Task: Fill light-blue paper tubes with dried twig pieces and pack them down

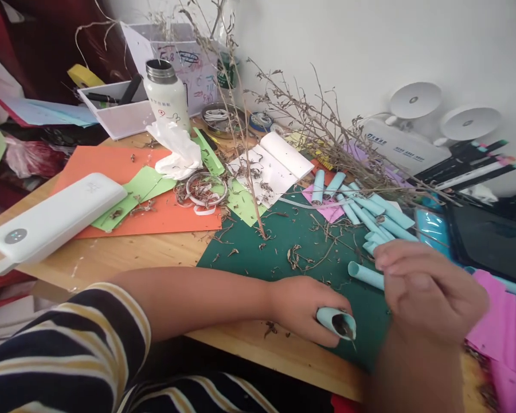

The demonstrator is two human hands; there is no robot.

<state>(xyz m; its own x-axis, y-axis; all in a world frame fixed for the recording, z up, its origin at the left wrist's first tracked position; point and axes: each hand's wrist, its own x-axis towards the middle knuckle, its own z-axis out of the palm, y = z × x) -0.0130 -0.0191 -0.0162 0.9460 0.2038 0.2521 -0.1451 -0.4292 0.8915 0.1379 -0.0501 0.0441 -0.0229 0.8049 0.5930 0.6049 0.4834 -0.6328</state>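
My left hand [303,307] rests on the green cutting mat [262,246] near the table's front edge, closed around a light blue paper roll [337,322] whose open end shows dark dried bits inside. My right hand [425,289] hovers just to the right of it, fingers bent and pinched together; whatever they hold is hidden. Another blue roll [365,275] lies on the mat right behind that hand. Several more blue rolls [370,212] are piled further back on the mat and a pink sheet. Dried twigs [309,126] arch over the pile.
A white oblong device [55,218] lies at the left on orange paper [155,215]. Behind stand a white flask [167,94], crumpled tissue [176,149], a white box [120,112], an open notebook [275,166]. Markers [473,166], white round stands and magenta paper [507,332] sit right.
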